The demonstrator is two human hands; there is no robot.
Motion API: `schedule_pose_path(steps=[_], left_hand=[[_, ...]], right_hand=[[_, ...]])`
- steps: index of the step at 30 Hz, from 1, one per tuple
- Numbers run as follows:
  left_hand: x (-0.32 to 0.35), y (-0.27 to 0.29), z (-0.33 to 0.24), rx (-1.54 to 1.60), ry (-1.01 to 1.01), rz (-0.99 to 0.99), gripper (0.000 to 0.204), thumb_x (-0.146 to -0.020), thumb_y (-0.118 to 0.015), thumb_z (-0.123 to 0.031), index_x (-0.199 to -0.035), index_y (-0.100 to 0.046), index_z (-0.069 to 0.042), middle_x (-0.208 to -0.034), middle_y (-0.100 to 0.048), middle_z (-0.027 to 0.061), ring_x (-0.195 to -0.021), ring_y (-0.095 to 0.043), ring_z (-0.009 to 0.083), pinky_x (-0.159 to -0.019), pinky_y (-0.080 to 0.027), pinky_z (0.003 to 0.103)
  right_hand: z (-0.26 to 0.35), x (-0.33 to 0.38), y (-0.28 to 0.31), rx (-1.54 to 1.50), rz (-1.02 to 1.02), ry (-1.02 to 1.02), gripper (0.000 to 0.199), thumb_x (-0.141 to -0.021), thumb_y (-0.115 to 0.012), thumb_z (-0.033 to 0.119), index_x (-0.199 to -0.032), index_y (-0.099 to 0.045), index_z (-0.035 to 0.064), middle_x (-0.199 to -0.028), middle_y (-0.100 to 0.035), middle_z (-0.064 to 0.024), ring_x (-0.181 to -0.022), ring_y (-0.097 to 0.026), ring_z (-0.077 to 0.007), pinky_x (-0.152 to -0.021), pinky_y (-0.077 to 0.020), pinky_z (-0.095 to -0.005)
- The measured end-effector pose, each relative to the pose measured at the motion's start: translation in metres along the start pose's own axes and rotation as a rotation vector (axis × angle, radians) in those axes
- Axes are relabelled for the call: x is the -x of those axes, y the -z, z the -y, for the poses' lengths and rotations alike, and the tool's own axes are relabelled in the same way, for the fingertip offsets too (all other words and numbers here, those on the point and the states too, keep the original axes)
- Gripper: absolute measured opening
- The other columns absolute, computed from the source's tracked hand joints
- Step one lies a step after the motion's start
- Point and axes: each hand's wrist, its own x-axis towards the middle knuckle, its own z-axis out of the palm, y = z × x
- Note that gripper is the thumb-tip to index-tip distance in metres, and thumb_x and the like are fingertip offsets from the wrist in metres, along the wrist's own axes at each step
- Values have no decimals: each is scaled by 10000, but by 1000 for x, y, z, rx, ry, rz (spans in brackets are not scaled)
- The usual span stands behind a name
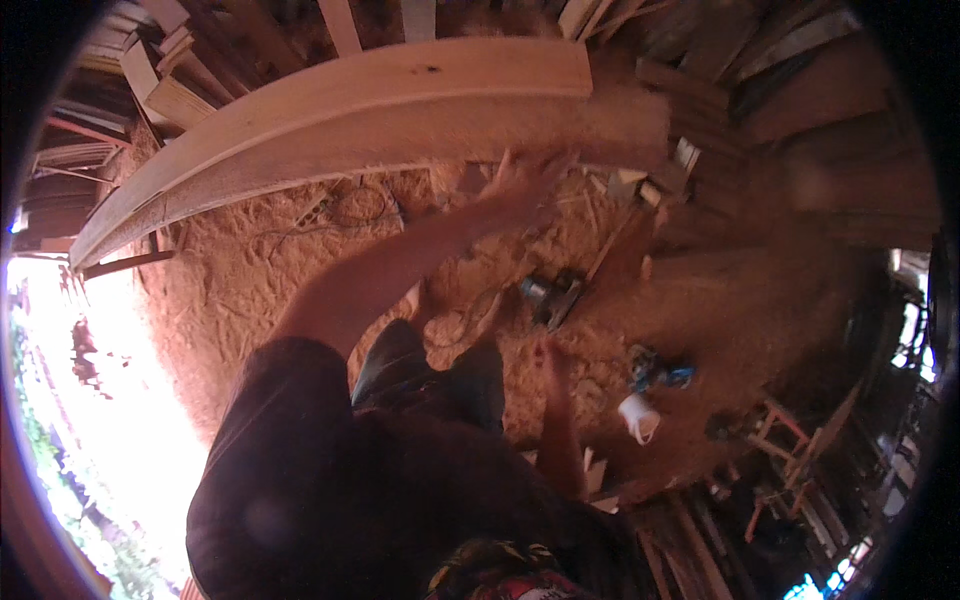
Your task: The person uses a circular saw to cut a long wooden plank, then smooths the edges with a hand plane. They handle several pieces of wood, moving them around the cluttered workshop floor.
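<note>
Sawdust point(300, 260) covered the whole floor, thick and orange-brown, when I looked down through the head camera. Two long pale planks point(380, 110) lay side by side across the top of the view, bowed by the lens. My left hand point(525, 180) was stretched out toward their lower edge, fingers spread apart and blurred; I could not tell whether it touched the wood. My right hand was not in view. A power cord point(350, 208) trailed over the shavings just under the planks. A circular saw point(550, 295) sat near my bare foot point(552, 365), a blue power tool point(660, 372) and a white mug point(640, 417) lay farther right. Stacked lumber point(160, 80) lined the shed walls, and bright daylight point(90, 380) washed in at the left.
</note>
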Motion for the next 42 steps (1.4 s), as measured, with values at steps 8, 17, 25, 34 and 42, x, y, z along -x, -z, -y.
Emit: schedule_pose_path(steps=[8, 17, 25, 34, 42], left_hand=[[437, -62, 73, 676, 1190, 194, 543, -875, -687, -432, -1257, -638, -49, -1252, -662, 194, -1138, -637, 364, -981, -501, 439], [772, -6, 48, 1069, 1915, -587, 105, -868, -687, -185, -838, -714, -88, -667, -634, 19, -531, -570, 162, -450, -431, 330], [443, -11, -3, 1409, 1572, -915, 359, -974, -656, -232, -1297, -630, -79, -1117, -716, 63, -947, -697, 179, -742, -539, 314], [226, -39, -56, 1193, 1269, -873, 430, -952, -722, -337, -1236, -675, -17, -1040, -714, 49, -891, -655, 135, -772, -546, 312], [167, -7, -19, 1785, 1050, -1050, 583, -1015, -613, -414, -1441, -490, -34, -1310, -628, 92, -1069, -642, 239, -887, -540, 409]], right_hand=[[18, 28, -91, 748, 209, 356, 191, -964, -679, 215, -1025, -717, 38, -889, -729, -48, -772, -685, -135, -647, -550, -297], [288, -77, -148, 427, 208, 405, 214, -1002, -641, 228, -1155, -674, 83, -924, -716, -14, -797, -661, -101, -650, -524, -259], [490, -171, -172, 974, 30, 1084, 603, -961, -676, 399, -1431, -508, 61, -1382, -566, -221, -1314, -520, -339, -1117, -400, -464], [500, -228, -191, 1215, 235, 1069, 653, -992, -565, 527, -1406, -517, 23, -1421, -521, -301, -1323, -494, -458, -1106, -406, -492], [432, -159, -137, 1107, 315, 1142, 556, -945, -672, 460, -1239, -620, -9, -1208, -643, -280, -1133, -594, -456, -975, -471, -503]])
